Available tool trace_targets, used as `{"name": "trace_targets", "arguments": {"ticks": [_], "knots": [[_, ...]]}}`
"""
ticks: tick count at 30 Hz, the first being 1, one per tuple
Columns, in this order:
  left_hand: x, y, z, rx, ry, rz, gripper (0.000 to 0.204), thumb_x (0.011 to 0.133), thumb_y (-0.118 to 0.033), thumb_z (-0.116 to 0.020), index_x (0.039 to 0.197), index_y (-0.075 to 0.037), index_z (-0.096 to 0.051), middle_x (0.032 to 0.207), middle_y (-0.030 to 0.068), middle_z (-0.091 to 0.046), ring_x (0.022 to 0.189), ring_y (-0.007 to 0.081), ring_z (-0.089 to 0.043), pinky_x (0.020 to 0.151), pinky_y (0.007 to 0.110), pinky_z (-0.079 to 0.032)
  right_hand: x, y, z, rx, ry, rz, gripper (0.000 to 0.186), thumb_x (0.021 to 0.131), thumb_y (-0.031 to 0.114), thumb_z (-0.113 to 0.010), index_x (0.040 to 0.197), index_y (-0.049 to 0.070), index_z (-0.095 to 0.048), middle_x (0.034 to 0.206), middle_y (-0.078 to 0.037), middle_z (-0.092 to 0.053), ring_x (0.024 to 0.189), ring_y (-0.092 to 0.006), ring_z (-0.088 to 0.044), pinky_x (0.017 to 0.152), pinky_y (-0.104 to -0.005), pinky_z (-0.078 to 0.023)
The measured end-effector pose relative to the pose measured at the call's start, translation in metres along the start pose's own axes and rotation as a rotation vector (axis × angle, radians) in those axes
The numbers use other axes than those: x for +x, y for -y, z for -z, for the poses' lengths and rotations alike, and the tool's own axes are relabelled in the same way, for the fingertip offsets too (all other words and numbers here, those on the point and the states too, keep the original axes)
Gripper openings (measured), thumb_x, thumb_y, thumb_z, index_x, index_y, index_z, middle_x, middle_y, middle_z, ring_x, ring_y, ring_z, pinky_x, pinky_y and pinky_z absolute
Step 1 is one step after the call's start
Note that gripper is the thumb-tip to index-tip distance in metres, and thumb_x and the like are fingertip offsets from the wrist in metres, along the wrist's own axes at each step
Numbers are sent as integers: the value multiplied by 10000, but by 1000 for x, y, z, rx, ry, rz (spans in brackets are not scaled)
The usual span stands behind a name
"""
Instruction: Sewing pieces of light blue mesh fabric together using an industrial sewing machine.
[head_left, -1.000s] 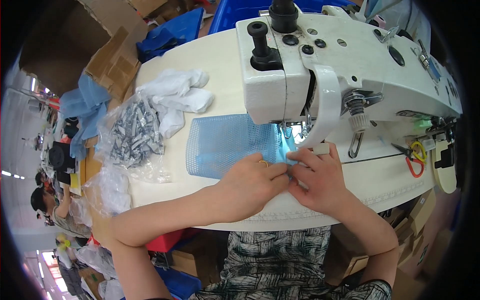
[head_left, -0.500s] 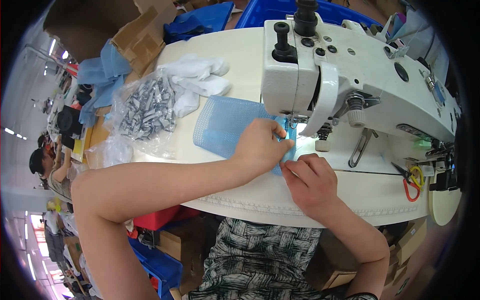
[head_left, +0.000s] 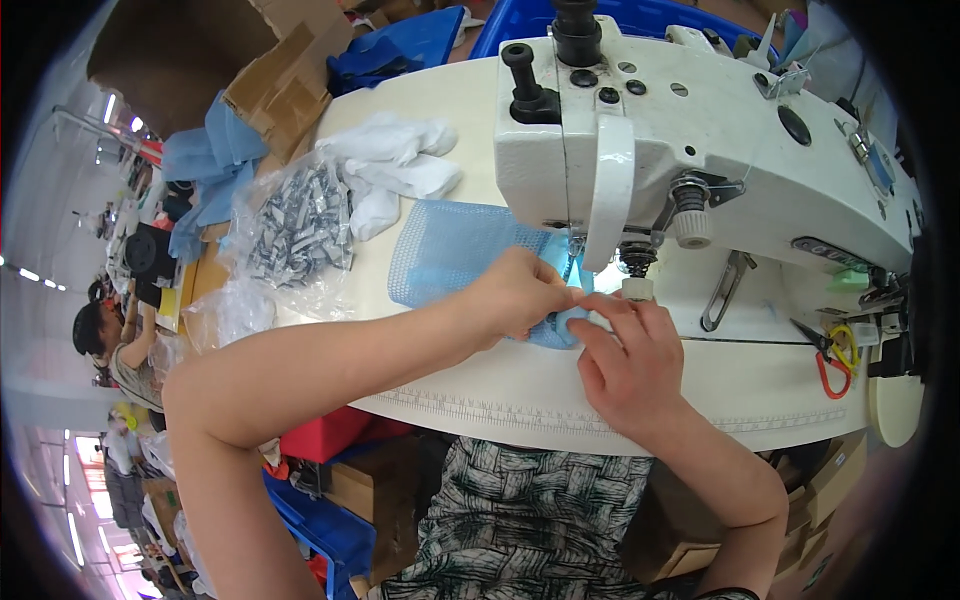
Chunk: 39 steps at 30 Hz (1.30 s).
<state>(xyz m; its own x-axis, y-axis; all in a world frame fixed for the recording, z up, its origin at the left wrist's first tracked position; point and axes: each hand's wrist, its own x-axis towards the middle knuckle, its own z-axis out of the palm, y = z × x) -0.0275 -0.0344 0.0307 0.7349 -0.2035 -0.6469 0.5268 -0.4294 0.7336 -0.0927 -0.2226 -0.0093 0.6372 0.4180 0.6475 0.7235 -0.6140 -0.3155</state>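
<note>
A piece of light blue mesh fabric [head_left: 450,245] lies on the white table beneath the head of a white sewing machine [head_left: 680,130]. My left hand [head_left: 520,290] pinches the fabric's edge close to the lit needle area [head_left: 577,265]. Against those fingertips, my right hand [head_left: 632,350] has its thumb and index finger closed on the same edge, at the near corner. The fabric is bunched and folded between the two hands. My fingers partly hide the folded edge.
A clear plastic bag of small grey labels [head_left: 300,225] and a crumpled white cloth [head_left: 390,160] lie left of the fabric. Scissors with red and yellow handles [head_left: 832,362] rest at the right. A printed ruler [head_left: 490,407] follows the table's front edge. Another person [head_left: 120,345] sits far left.
The sewing machine's head appears shifted slightly left and up in view. My hands have moved a little, and the fabric's near edge is now more bunched between my fingers.
</note>
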Motion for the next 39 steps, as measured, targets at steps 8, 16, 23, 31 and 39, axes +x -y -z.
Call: {"name": "trace_targets", "arguments": {"ticks": [8, 16, 23, 31, 39], "knots": [[2, 9, 2, 8, 1, -69, 296, 927, -280, -803, 771, -54, -692, 643, -14, -581, 542, 73, -484, 467, 253, -340, -2, -3, -1, -77, 75, -119, 410, 720, 4, -671, 1129, 27, -663, 1170, -95, -657, 1063, -330, -598, 817, -421, -496], [3, 1, 10, 174, 106, -49, 284, 941, -289, -788, 785, -67, -706, 611, -21, -559, 529, 83, -449, 474, 291, -364, 3, -6, -4, 97, 225, -223, 588, 721, -61, -590, 1303, 14, -565, 1203, -79, -685, 1082, -351, -582, 994, -497, -416], [-21, -8, 11, 560, 95, -567, 238, 904, -149, -755, 716, -14, -704, 566, 75, -610, 527, 272, -595, 530, 404, -462, 7, -3, 1, 75, 243, -260, 509, 732, -54, -605, 1226, 67, -607, 1085, -27, -719, 1015, -326, -585, 1009, -468, -387], [-6, 31, 31, 876, -219, -1075, 229, 901, -150, -710, 1122, -99, -747, 1238, 106, -626, 1088, 285, -566, 841, 402, -440, 1, -1, 5, 50, 201, -176, 298, 781, -40, -637, 1041, 104, -625, 1077, 15, -745, 868, -248, -566, 919, -436, -385], [6, 51, 23, 779, -318, -1164, 284, 902, -134, -712, 1183, -156, -746, 1269, 140, -607, 1096, 308, -560, 864, 413, -416, 2, 3, 3, -86, 176, -146, 232, 785, -21, -641, 965, 125, -633, 1066, 36, -756, 877, -206, -585, 910, -408, -373]]}}
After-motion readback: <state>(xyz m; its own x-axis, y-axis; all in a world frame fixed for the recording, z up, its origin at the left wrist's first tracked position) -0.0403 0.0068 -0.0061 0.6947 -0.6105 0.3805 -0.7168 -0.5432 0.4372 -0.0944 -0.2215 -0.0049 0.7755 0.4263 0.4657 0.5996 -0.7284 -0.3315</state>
